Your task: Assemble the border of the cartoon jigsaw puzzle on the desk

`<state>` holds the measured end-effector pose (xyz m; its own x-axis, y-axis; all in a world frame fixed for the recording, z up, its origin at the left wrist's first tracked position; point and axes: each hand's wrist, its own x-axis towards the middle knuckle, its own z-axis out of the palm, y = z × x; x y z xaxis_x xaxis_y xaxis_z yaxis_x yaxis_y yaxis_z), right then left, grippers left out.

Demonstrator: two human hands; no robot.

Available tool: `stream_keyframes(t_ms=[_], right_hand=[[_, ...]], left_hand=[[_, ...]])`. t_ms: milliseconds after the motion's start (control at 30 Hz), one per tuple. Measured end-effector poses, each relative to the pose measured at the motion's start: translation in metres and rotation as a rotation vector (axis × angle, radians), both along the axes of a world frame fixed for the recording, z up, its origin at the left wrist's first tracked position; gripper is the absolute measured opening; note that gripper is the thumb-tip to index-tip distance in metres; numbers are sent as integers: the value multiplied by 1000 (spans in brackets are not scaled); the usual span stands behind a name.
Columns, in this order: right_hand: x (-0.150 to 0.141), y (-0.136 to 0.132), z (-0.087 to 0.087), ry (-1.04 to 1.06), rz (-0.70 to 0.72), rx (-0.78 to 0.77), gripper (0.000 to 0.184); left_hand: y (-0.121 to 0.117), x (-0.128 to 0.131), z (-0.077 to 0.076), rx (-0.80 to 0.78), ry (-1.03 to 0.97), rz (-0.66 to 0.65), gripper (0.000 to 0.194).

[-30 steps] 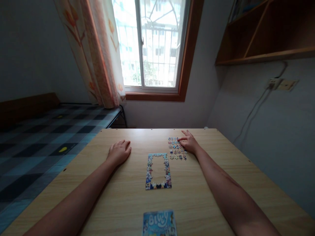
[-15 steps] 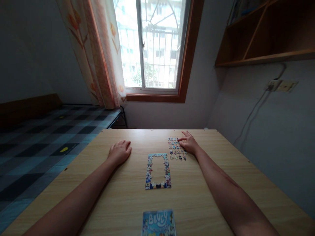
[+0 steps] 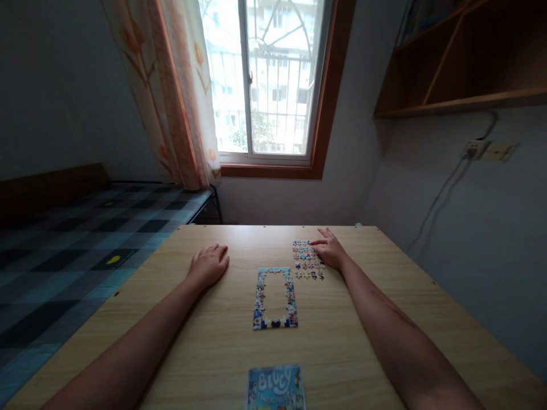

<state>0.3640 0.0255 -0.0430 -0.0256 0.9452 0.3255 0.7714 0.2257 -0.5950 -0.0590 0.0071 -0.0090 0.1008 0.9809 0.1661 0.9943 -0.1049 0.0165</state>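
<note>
My right hand lies over the right edge of the loose jigsaw pieces, which are laid out in rows. Its fingers are spread, one reaching to the top rows, and I see nothing held in it. My left hand rests on the table with its fingers stretched out, apart from any puzzle piece. Between the hands lies a rectangular puzzle border, joined all round, with bare wood showing inside it. Nearer to me is a blue "Bluey" puzzle box or picture card, cut off by the lower edge of the view.
The wooden table reaches toward the window. To the left stands a bed with a checked sheet, below a flowered curtain. A wall shelf and a socket with a cord are at right.
The view has shifted very slightly. Both hands stay nearly where they were, and the puzzle border and loose pieces lie as before.
</note>
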Motion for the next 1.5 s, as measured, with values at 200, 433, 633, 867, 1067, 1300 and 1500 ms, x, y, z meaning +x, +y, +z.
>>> stream_keyframes(t_ms=[200,433,633,867,1067,1300,1500], right_hand=[[-1,-1,2,-75,21,-44,26],[1,-1,1,-6,1,1,28],[2,-4,3,-16,-14,21,26],[1,-4,3,-87,24,-17,27],[0,-4,3,-117,25,-19,25],[1,-4,4,-143,28,-32,26],[1,-2,5,-137,33,-59,24]], left_hand=[[-2,1,2,-5,-2,11,55],[-2,2,1,3,-25,2,54],[-2,1,-1,9,-10,0,55],[-2,2,-1,13,-25,-3,54],[-2,2,-1,16,-21,-1,54],[-2,3,1,6,-19,3,54],[-2,3,0,4,-25,1,55]])
